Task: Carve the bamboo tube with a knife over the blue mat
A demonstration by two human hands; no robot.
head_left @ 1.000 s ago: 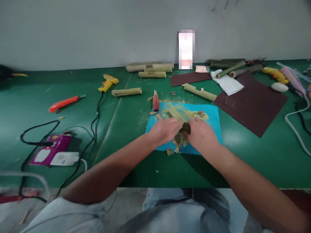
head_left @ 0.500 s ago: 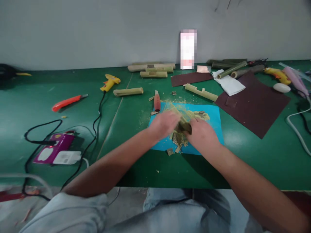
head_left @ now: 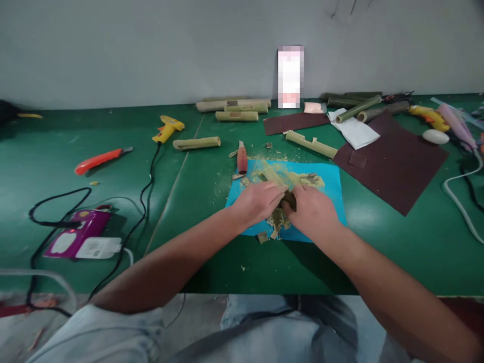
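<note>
My right hand point(head_left: 313, 209) is wrapped around the near, darker end of a pale bamboo tube point(head_left: 273, 173), which slants away to the upper left over a blue sheet point(head_left: 333, 189). The fingers of my left hand point(head_left: 260, 199) are pressed together against the tube beside my right fingertips. What they pinch, if anything, is hidden. Bamboo shavings point(head_left: 278, 222) and dust are heaped below the hands, with more debris point(head_left: 308, 179) behind. A short knife with a reddish handle point(head_left: 242, 160) lies at the sheet's upper left edge.
Cut bamboo tubes point(head_left: 196, 143) lie behind, including a notched one point(head_left: 312, 145). Brown sheets point(head_left: 397, 166) and a white paper point(head_left: 355, 131) are right. Leftward are a yellow glue gun point(head_left: 168, 130), an orange-red cutter point(head_left: 99, 161) and a purple power box point(head_left: 81, 232) with cables.
My left hand, blurred before, has come slightly nearer and to the right, closer to my right fingers. More of the tube's far part shows. My right hand keeps its hold.
</note>
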